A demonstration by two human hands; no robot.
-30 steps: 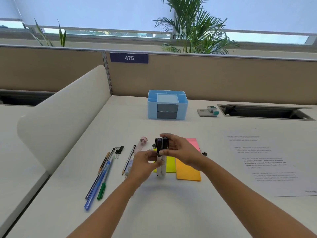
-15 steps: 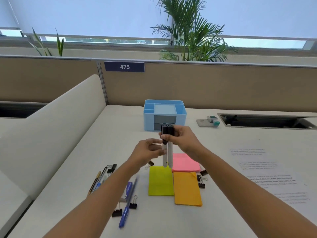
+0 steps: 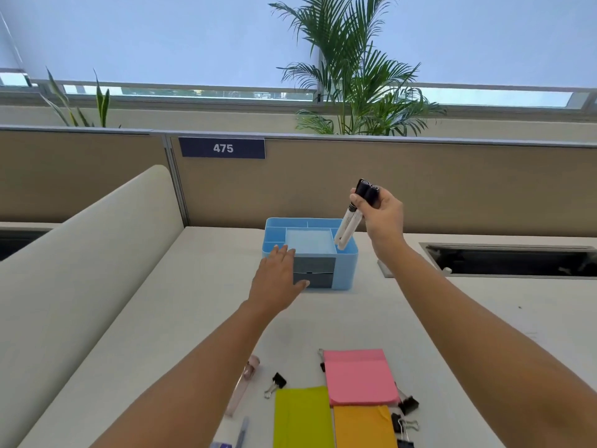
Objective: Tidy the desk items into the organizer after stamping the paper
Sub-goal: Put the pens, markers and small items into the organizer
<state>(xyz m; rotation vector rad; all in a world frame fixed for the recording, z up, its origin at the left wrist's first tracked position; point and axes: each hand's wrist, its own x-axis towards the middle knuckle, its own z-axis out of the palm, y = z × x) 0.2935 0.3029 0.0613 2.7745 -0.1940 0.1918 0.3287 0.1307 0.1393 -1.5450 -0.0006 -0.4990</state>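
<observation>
- R. hand [image 3: 383, 218]: raised above the table [image 3: 326, 318], forearm reaching up and fwd from lower right. Fingers and thumb curled round two markers [image 3: 348, 226], gripped near the cap end.
- Markers: 2 pcs, side by side, black caps up, white barrels down. Tilted, with lower ends slanting left. Tips sit at the rim of the organizer's right-hand compartment; cannot tell if they are inside yet or just above.
- Organizer [image 3: 346, 270]: light blue plastic box, several top compartments, pale square pad in the centre. Stands at the far side of the table, near the partition.
- Drawers [image 3: 318, 270]: 2 grey, stacked in the organizer's front face.
- L. hand [image 3: 278, 281]: spread flat, holds nothing. Fingers straight, laid against the organizer's front-left corner, tips at the top rim. Thumb lies across the lower drawer. Forearm stretched fwd from bottom centre.
- Sticky notes, near edge of table, well apart from organizer: pink [image 3: 360, 376], yellow-green [image 3: 302, 418], orange [image 3: 363, 426], all touching or overlapping.
- Binder clips: black, one [image 3: 277, 381] left of the notes, more [image 3: 408, 405] at their right.
- Pink-tinted clear tube [image 3: 242, 386]: lies left of the clips.
- Blue pen [image 3: 241, 436]: partly cut off at the bottom edge.
- Number plate [image 3: 222, 148]: reads 475, on the partition.
</observation>
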